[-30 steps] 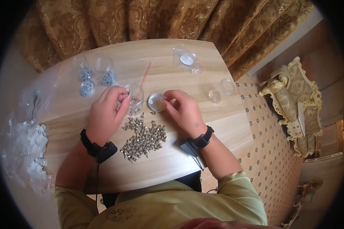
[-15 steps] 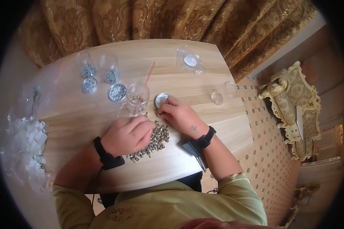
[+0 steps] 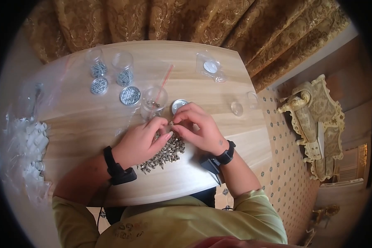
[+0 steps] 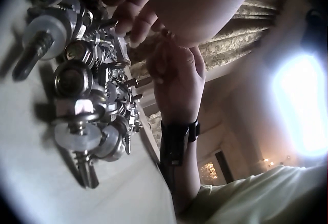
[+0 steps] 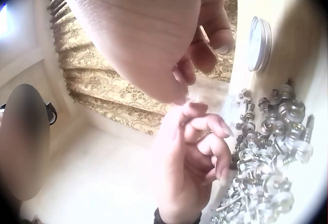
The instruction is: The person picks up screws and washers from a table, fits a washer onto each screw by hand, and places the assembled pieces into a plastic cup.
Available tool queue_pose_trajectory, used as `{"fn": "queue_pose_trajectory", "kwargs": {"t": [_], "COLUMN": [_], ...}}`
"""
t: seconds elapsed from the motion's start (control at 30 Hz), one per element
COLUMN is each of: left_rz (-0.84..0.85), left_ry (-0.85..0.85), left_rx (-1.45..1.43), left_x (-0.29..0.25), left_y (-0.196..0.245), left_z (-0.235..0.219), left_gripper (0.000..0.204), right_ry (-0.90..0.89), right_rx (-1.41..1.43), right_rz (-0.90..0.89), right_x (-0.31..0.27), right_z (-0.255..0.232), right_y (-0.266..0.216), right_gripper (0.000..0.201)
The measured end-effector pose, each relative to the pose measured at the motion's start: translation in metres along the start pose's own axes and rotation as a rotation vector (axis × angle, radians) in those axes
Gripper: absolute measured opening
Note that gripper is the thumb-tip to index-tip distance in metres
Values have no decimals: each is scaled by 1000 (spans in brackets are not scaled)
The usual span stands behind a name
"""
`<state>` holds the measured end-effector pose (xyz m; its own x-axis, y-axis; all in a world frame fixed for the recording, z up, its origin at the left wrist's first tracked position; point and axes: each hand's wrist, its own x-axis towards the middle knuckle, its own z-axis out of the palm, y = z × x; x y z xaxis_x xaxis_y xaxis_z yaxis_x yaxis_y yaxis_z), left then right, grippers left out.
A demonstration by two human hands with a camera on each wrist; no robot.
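My left hand (image 3: 142, 140) and right hand (image 3: 198, 128) meet at the fingertips above a pile of hex-head screws (image 3: 165, 155). Thumb and index finger of the right hand pinch a small screw (image 3: 172, 123). The left index fingertip is right at that screw, its thumb lower; I cannot tell whether the left hand grips it. Close up in the left wrist view, the pile's screws (image 4: 79, 131) have pale plastic washers. Just beyond the hands stands a clear jar (image 3: 160, 91) with a few screws inside. A silver lid (image 3: 180, 105) lies beside it, partly behind the right hand.
Two clear jars of nails (image 3: 125, 76) stand at the back left, near patterned round lids (image 3: 130, 96). A plastic bag of white pieces (image 3: 33, 149) lies at the left edge. Farther right are a bagged white disc (image 3: 211, 67) and a clear round piece (image 3: 237, 108).
My left hand has come from the jar, down over the pile, then up to the right fingertips. The right hand has shifted from the lid towards the left hand.
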<state>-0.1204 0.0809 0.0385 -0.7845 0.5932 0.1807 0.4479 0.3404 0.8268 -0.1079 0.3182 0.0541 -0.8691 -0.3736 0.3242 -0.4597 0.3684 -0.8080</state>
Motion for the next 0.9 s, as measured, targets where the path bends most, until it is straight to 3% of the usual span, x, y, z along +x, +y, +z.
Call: {"fn": "queue_pose_trajectory", "kwargs": {"t": [0.1,0.17,0.27,0.6,0.77,0.9], "left_rz": [-37,-104,-189,-241,-239,-233], "left_ry": [-72,-112,-187,-221,-150,-144], "left_rx": [-144,-390,-530,-634,-700,-707], "left_x": [1,1,2,4,2,-3], "left_y": [-9,-11,-9,-12,-14,-9], "left_z": [2,3,2,2,1,-2], "left_gripper": [24,22,20,24,20,15], "right_ry": [17,44,72,25,25,0], "right_rx": [-12,-173,-170,-203,114,151], "right_rz": [-8,-176,-197,-195,-106,-119], "right_x": [-1,0,1,-5,-7,-8], "right_z": [1,5,7,13,10,5], "right_y": [2,4,-1,0,-8,-4], "right_gripper": [17,18,17,20,18,19]}}
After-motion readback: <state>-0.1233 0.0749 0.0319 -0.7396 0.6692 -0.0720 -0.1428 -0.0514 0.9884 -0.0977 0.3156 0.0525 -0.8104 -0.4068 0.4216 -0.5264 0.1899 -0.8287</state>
